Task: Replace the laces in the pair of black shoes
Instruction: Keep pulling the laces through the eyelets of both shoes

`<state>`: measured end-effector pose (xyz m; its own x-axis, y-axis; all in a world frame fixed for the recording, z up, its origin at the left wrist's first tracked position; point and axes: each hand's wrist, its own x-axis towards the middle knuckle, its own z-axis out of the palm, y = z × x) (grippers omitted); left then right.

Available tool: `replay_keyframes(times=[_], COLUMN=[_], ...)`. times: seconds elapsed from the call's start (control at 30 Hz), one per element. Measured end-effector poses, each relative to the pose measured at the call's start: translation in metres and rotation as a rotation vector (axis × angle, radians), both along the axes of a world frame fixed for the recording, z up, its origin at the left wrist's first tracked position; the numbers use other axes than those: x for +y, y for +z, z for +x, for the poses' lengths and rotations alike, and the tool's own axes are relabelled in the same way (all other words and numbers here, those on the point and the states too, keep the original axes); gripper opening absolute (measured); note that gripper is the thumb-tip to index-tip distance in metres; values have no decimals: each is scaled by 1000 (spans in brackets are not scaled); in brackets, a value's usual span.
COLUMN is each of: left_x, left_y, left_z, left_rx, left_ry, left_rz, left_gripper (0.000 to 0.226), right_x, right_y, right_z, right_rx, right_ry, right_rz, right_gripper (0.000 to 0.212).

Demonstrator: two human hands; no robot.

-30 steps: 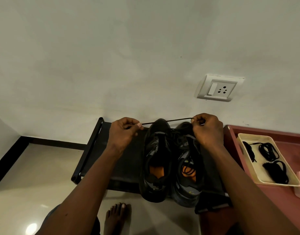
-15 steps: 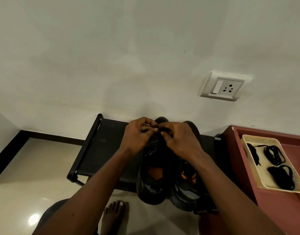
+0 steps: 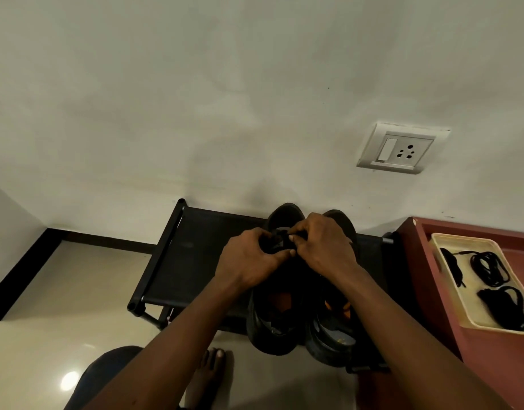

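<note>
Two black shoes with orange insoles stand side by side on a low black rack (image 3: 195, 250), toes toward the wall: the left shoe (image 3: 272, 329) and the right shoe (image 3: 331, 341). My left hand (image 3: 249, 261) and my right hand (image 3: 326, 247) meet over the left shoe's front. Both pinch a black lace (image 3: 280, 239) bunched between their fingertips. The lace's run through the eyelets is hidden by my hands.
A cream tray (image 3: 450, 288) on a red table (image 3: 432, 291) at the right holds several coiled black laces (image 3: 488, 267). A wall socket (image 3: 402, 149) sits above. Pale tiled floor (image 3: 62, 306) lies at the left; my bare foot (image 3: 213, 371) is below the rack.
A second ago my hands held the lace stretched taut and wide apart above the shoes. They have come together over the left shoe, and the lace is now bunched between them.
</note>
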<state>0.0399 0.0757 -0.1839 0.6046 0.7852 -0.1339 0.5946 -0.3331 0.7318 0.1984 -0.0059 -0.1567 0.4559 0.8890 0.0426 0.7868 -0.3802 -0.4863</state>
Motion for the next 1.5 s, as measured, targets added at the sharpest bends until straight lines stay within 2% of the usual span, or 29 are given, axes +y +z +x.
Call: replay_keyframes(times=[0.13, 0.3, 0.5, 0.87, 0.97, 1.17, 1.37, 1.5], left_x=[2, 14, 20, 19, 19, 18, 16, 16], left_y=[3, 5, 5, 0, 1, 3, 2, 1], left_z=[-2, -10, -14, -12, -12, -11, -9, -7], left_rx=[11, -126, -184, -162, -141, -104, -65, -29], left_ry=[-28, -18, 22, -3, -17, -45, -67, -95], left_rz=[44, -142, -305, -185, -172, -131, -48, -18], left_gripper=[57, 47, 44, 54, 55, 58, 61, 63], right_x=[4, 10, 14, 16, 16, 17, 18, 17], right_y=[-2, -6, -13, -10, -14, -23, -28, -25], right_z=[-2, 0, -7, -18, -21, -16, -17, -18], right_rx=[-18, 56, 97, -23, 44, 303, 363, 306], right_ry=[-5, 4, -22, -72, -98, -181, -180, -217], right_rz=[-46, -103, -80, -127, -124, -102, -54, -20], right_gripper=[14, 12, 15, 16, 16, 13, 20, 14])
